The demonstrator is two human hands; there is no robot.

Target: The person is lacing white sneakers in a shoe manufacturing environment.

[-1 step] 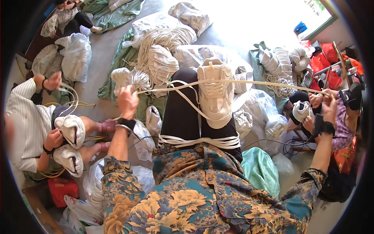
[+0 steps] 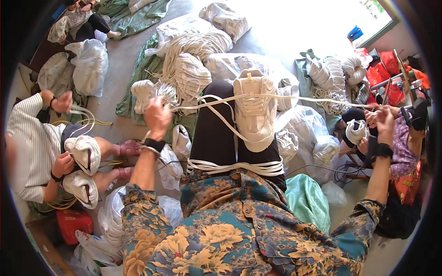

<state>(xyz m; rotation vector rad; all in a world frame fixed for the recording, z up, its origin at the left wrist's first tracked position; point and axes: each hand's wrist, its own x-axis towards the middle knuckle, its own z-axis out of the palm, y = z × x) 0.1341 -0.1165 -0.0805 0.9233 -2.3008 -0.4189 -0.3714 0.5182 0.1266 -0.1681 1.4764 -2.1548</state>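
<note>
A cream sneaker (image 2: 260,124) rests on my black-trousered thighs, its toe pointing toward me. A flat white shoelace (image 2: 313,98) runs across its upper part and stretches out to both sides. My left hand (image 2: 158,117) pinches the lace on the left. Far out to the right, my right hand (image 2: 385,122) is closed on the other stretch, its fingertips partly merged with a co-worker's hands behind. One more loop of lace hangs beside the shoe on the left. Several spare laces (image 2: 235,167) lie across my lap.
A co-worker in a striped shirt (image 2: 34,142) works on shoes at left; another in a checked sleeve (image 2: 403,154) sits close at right. Bundled shoe parts (image 2: 191,73) and plastic bags lie ahead. A green sack (image 2: 307,200) is by my right side, with a black cable (image 2: 322,166) behind it.
My left hand has moved slightly right and up, and my right hand slightly left and down. The lace sags a little more on the right.
</note>
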